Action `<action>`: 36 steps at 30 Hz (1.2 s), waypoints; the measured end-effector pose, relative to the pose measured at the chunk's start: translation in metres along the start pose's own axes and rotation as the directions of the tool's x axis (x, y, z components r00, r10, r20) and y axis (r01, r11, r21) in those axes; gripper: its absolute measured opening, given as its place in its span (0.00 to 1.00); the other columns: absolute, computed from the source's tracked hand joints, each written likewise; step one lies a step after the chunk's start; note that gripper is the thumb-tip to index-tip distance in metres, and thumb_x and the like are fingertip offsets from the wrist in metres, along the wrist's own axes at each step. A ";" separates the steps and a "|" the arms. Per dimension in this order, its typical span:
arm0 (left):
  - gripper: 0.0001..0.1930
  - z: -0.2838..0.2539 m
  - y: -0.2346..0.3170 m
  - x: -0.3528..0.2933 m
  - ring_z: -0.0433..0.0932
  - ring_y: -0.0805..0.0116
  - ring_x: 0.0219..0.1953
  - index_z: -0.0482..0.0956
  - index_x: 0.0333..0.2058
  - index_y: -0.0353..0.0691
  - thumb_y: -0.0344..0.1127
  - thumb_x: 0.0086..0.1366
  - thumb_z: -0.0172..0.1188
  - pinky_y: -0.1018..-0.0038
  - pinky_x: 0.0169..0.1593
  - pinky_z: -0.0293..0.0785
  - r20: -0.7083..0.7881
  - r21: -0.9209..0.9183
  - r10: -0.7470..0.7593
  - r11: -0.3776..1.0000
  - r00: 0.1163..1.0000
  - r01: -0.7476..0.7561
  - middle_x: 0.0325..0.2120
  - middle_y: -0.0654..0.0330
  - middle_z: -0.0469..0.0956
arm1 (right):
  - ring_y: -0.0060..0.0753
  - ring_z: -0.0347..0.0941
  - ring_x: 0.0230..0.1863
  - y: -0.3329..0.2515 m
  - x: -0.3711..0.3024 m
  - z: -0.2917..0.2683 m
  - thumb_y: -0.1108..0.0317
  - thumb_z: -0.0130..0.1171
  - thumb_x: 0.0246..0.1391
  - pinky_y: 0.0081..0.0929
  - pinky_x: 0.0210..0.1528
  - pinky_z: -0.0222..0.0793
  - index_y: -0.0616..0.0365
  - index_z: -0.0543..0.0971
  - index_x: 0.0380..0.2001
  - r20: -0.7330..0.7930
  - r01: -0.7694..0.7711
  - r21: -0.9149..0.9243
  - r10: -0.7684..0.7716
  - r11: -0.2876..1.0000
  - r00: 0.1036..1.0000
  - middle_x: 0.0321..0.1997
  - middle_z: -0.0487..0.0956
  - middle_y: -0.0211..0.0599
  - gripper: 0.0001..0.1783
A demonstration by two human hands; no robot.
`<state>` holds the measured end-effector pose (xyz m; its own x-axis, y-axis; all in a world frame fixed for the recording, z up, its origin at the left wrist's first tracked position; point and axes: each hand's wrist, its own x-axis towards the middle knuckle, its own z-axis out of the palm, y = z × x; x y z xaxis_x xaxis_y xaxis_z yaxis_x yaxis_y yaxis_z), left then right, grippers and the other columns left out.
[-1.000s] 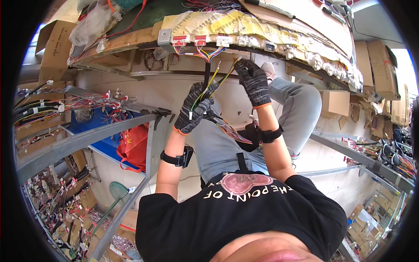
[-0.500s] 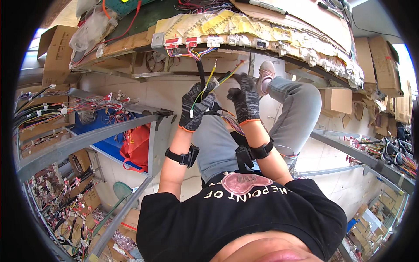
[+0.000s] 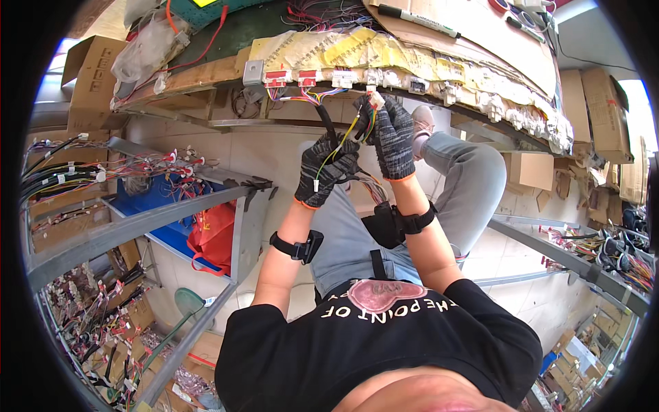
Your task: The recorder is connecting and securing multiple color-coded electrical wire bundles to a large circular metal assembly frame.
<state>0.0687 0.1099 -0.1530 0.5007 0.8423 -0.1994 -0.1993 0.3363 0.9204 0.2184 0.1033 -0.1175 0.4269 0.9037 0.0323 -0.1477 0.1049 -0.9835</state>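
Note:
My left hand point(image 3: 325, 168), in a dark grey knit glove, is closed around a wire harness. Its black sheathed cable point(image 3: 325, 118) runs from the bench edge down into the grip. A thin yellow-green wire point(image 3: 349, 134) bends past the fingers, and a small white terminal point(image 3: 316, 185) hangs below. My right hand point(image 3: 395, 143), gloved alike, pinches a white connector point(image 3: 376, 101) with colored wires, up at the bench edge. Left of it, two red connectors point(image 3: 277, 77) and a white connector point(image 3: 342, 79) sit along that edge, colored wires fanning into the cable.
Yellow tape point(image 3: 357, 47) covers the bench edge, with white sockets point(image 3: 494, 106) along it. A marker point(image 3: 419, 22) lies on cardboard above. Metal rails point(image 3: 137, 223) flank me, bundles of wires point(image 3: 62, 175) hanging at left. A red bag point(image 3: 211, 237) rests in a blue tray point(image 3: 165, 233).
My right hand has moved up to the bench edge and now pinches a white connector there. My left hand has shifted slightly right with the harness, and the black cable leans more.

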 end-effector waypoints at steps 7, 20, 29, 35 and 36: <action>0.08 0.000 0.005 0.001 0.75 0.75 0.29 0.72 0.37 0.34 0.23 0.58 0.55 0.79 0.32 0.73 0.034 0.002 0.021 1.000 0.999 -0.021 0.29 0.59 0.76 | 0.18 0.68 0.29 -0.010 -0.003 0.013 0.68 0.45 0.58 0.20 0.32 0.64 0.65 0.76 0.32 -0.137 -0.016 -0.004 0.015 1.000 0.990 0.27 0.77 0.34 0.12; 0.11 0.004 0.012 0.002 0.74 0.77 0.28 0.74 0.37 0.35 0.20 0.53 0.57 0.81 0.31 0.71 0.000 0.138 0.089 0.987 0.996 -0.088 0.29 0.63 0.76 | 0.13 0.65 0.21 0.008 -0.005 0.012 0.65 0.46 0.59 0.14 0.22 0.62 0.60 0.75 0.37 -0.194 0.184 -0.447 -0.295 0.876 0.936 0.24 0.74 0.24 0.12; 0.10 0.004 0.006 0.005 0.74 0.72 0.32 0.74 0.38 0.34 0.24 0.54 0.57 0.77 0.36 0.72 0.026 0.092 0.054 0.994 0.998 -0.056 0.30 0.60 0.76 | 0.25 0.67 0.19 -0.019 -0.010 0.002 0.67 0.47 0.58 0.22 0.22 0.62 0.63 0.76 0.30 -0.302 0.201 -0.319 -0.300 0.926 0.905 0.20 0.74 0.34 0.11; 0.37 0.002 -0.023 0.003 0.71 0.66 0.44 0.53 0.57 0.39 0.24 0.50 0.61 0.73 0.49 0.69 0.012 0.578 0.537 0.685 0.844 -0.443 0.43 0.59 0.70 | 0.10 0.59 0.14 -0.018 -0.009 -0.024 0.61 0.45 0.60 0.12 0.14 0.53 0.59 0.76 0.30 -0.248 0.070 -0.144 -0.105 0.987 0.963 0.18 0.71 0.25 0.15; 0.37 0.003 -0.032 -0.001 0.71 0.66 0.44 0.53 0.57 0.39 0.24 0.50 0.61 0.73 0.49 0.69 0.017 0.576 0.534 0.686 0.846 -0.445 0.43 0.59 0.70 | 0.10 0.59 0.14 -0.017 -0.009 -0.028 0.61 0.45 0.60 0.12 0.14 0.53 0.59 0.76 0.30 -0.255 0.069 -0.145 -0.105 0.987 0.961 0.18 0.71 0.25 0.15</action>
<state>0.0769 0.0966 -0.1814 0.3317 0.8844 0.3285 0.1260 -0.3866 0.9136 0.2423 0.0818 -0.1056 0.6530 0.7521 0.0889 0.0134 0.1059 -0.9943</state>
